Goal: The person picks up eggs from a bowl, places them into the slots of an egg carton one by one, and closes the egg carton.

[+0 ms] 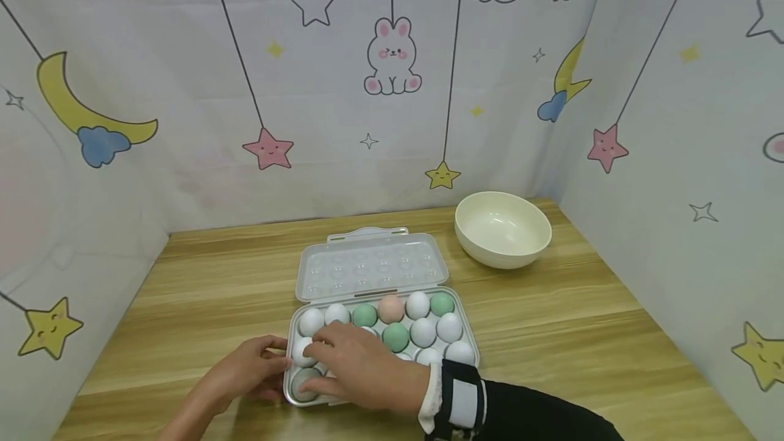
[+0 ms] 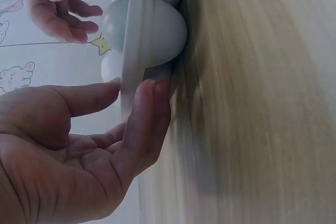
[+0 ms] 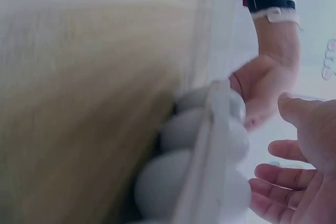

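Observation:
An egg carton point(image 1: 475, 344) of clear plastic lies with its lid folded back, rows of white, green and one pinkish egg point(image 1: 390, 309) in its cups. My left hand point(image 1: 248, 369) is at the carton's left edge. In the left wrist view the thumb point(image 2: 97, 97) meets the rim and the bent fingers point(image 2: 142, 124) reach beneath it. Over the front-left eggs hovers my right hand point(image 1: 361, 366), fingers spread and loosely bent, holding nothing. Its thumb overlaps a greyish-green egg point(image 1: 304, 384) in the front corner. Part of the front rows is hidden under this hand.
A cream bowl point(image 1: 502, 230) stands at the back right of the wooden table point(image 1: 551, 305). The carton's open lid point(image 1: 373, 265) lies toward the back. Printed cloth walls point(image 1: 343, 189) enclose the table at the back and both sides.

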The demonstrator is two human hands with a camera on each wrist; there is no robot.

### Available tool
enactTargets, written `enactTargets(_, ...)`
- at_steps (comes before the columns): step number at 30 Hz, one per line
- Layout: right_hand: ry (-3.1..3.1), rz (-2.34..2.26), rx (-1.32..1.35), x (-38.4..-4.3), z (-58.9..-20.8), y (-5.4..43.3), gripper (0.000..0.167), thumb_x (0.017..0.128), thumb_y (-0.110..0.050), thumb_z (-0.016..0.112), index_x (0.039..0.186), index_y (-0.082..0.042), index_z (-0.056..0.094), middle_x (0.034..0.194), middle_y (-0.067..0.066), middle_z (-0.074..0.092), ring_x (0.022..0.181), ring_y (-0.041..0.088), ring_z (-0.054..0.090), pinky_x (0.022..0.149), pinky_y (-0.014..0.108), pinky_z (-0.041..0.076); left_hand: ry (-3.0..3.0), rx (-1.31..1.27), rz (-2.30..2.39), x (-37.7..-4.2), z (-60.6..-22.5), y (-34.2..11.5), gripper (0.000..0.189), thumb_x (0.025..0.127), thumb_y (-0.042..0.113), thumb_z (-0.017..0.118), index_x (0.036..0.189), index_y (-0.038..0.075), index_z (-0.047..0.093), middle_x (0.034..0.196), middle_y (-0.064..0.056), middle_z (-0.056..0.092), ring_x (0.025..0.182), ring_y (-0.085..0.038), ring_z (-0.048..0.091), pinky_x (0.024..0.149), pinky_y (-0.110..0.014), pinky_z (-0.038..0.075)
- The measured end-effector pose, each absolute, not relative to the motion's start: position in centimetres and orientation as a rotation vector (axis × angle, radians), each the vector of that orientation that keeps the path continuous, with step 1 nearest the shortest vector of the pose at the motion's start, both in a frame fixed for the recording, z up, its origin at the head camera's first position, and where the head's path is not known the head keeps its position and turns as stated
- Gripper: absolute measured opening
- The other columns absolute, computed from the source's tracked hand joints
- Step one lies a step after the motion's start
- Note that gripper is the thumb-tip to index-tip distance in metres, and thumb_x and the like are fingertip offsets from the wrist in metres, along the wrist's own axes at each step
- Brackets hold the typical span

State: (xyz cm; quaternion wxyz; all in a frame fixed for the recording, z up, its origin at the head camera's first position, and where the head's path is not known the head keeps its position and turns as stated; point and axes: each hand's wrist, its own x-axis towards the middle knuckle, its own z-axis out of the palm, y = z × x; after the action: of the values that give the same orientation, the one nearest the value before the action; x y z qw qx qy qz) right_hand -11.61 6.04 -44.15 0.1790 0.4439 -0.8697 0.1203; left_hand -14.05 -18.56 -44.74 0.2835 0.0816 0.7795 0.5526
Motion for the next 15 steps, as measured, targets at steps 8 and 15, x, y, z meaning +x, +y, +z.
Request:
enactTargets(8, -2.518, 0.398, 1.107, -13.4, -43.2, 9.3, 0.041, 0.101, -0.050, 0.063, 0.122, -0.015, 0.069, 0.119, 0.000, 0.062, 0.108, 0.014, 0.061, 0.092, 0.028, 0.054, 2.174, 0.222, 1.460, -14.9, -43.6, -19.1, 0.055, 0.104, 0.012, 0.058, 0.139, -0.024, 0.036, 0.097, -0.014, 0.068, 0.083, -0.025, 0.067, 0.072, -0.042, 0.063)
enactTargets(15, -2.594, 0.476, 0.943, -14.9, -41.9, 12.6, 0.043, 0.101, -0.045, 0.065, 0.125, -0.009, 0.069, 0.123, 0.006, 0.064, 0.114, 0.021, 0.061, 0.096, 0.036, 0.056, 2.322, 0.185, 1.368, -16.0, -42.0, -18.8, 0.056, 0.107, 0.022, 0.056, 0.144, -0.018, 0.040, 0.125, -0.029, 0.062, 0.105, -0.033, 0.066, 0.089, -0.048, 0.059)
